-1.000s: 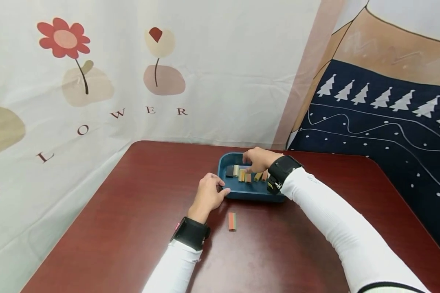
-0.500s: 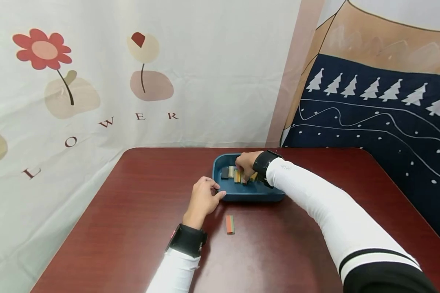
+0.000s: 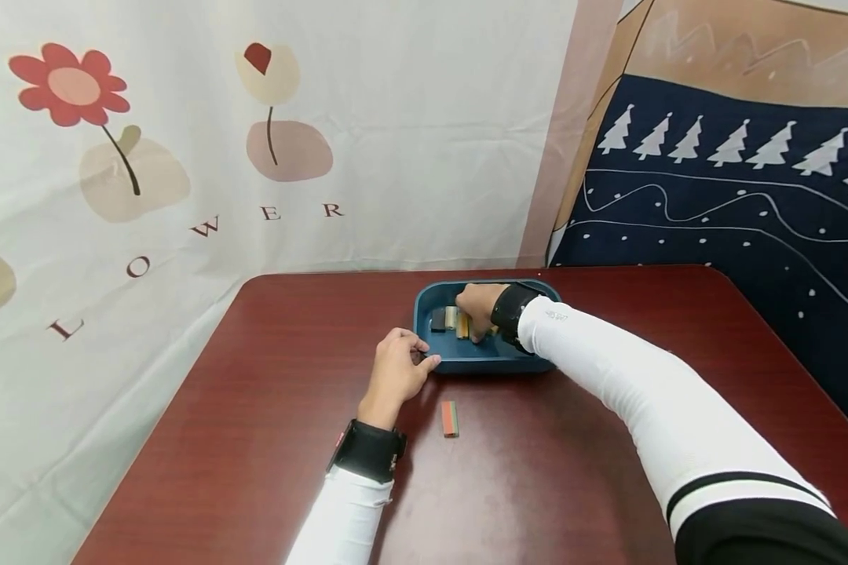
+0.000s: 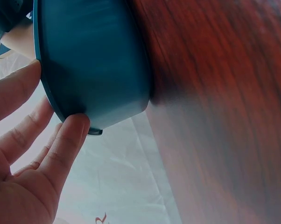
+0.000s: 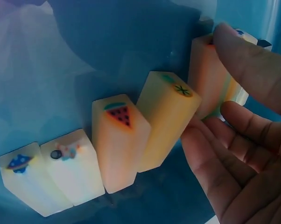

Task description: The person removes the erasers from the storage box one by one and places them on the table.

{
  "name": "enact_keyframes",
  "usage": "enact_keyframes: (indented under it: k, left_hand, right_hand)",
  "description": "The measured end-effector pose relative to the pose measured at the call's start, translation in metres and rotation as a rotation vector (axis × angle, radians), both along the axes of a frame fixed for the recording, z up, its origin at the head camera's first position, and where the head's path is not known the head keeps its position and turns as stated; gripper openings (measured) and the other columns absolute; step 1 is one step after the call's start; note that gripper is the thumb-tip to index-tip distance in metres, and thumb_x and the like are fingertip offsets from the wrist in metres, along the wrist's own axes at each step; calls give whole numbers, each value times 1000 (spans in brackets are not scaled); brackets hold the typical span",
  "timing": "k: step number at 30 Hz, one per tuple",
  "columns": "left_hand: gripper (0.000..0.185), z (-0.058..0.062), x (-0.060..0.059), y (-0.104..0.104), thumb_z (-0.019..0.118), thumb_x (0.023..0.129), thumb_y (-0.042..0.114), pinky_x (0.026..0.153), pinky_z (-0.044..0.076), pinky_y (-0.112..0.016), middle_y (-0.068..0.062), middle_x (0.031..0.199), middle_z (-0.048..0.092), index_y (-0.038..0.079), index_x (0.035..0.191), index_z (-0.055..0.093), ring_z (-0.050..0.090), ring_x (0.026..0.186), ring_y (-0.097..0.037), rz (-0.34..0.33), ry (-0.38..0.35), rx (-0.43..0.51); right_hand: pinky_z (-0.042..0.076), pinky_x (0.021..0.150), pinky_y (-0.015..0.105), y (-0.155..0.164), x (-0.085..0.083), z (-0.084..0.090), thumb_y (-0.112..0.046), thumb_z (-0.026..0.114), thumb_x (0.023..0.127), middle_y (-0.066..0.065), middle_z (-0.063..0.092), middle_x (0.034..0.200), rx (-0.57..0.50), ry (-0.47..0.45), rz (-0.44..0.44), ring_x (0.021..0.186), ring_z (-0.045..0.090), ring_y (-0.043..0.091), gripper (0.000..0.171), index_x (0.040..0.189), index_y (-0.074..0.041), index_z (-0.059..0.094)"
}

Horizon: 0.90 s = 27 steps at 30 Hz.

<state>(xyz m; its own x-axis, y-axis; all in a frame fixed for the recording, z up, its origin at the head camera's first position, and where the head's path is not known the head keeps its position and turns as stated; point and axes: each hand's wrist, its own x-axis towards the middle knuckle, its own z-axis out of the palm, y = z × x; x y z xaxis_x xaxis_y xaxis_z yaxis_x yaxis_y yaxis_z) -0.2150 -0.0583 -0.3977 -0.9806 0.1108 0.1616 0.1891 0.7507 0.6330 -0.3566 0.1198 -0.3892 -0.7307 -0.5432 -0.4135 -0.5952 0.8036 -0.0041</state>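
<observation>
A blue tray (image 3: pixel 466 362) stands on the red-brown table (image 3: pixel 268 408) and holds a row of small printed blocks. My left hand (image 3: pixel 399 369) grips the tray's near left corner; in the left wrist view its fingers (image 4: pixel 66 140) press the tray wall (image 4: pixel 94 60). My right hand (image 3: pixel 475 310) reaches into the tray. In the right wrist view its fingertips (image 5: pixel 252 65) pinch an orange block (image 5: pixel 208 79). Beside it lie a yellow block (image 5: pixel 166 116), a watermelon-print block (image 5: pixel 119 140) and two white blocks (image 5: pixel 70 172).
One red and green block (image 3: pixel 450 417) lies loose on the table in front of the tray. A dark block (image 3: pixel 438 318) sits at the row's left end. Printed cloth (image 3: pixel 254 157) hangs behind the table and along its left side.
My right hand has moved left over the row of blocks and closed its fingers on one. The left hand has stayed at the tray's corner.
</observation>
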Motion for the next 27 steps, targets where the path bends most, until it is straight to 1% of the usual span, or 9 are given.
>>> enact_keyframes:
  k: [6, 12, 18, 27]
  left_hand:
    - [20, -1, 0, 1, 76, 86, 23, 76, 50, -35, -7, 105, 56, 5, 91, 70, 55, 89, -22, 7, -2, 4]
    - [19, -3, 2, 1, 76, 86, 24, 76, 51, -35, -7, 106, 56, 6, 91, 70, 56, 90, -22, 9, -3, 0]
    - [18, -5, 4, 1, 76, 86, 22, 77, 51, -37, -6, 104, 55, 7, 89, 69, 56, 90, -23, 15, -3, 9]
    - [18, -3, 6, 1, 77, 86, 23, 76, 51, -35, -5, 102, 55, 7, 88, 69, 57, 88, -22, 9, 11, 5]
  right_hand:
    - [53, 69, 30, 2, 2, 1, -28, 86, 75, 3, 60, 89, -40, 10, -21, 78, 60, 15, 45, 108, -7, 63]
    - [54, 71, 30, 4, 5, -1, -27, 87, 74, 2, 61, 89, -66, 0, -44, 78, 60, 14, 45, 108, -7, 63]
    - [53, 71, 30, 3, 9, -3, -25, 88, 73, 2, 61, 89, -78, 16, -27, 78, 60, 14, 46, 108, -7, 63]
    - [54, 73, 31, 4, 15, 2, -22, 89, 72, 2, 61, 90, -82, -23, -40, 79, 60, 14, 47, 108, -7, 62]
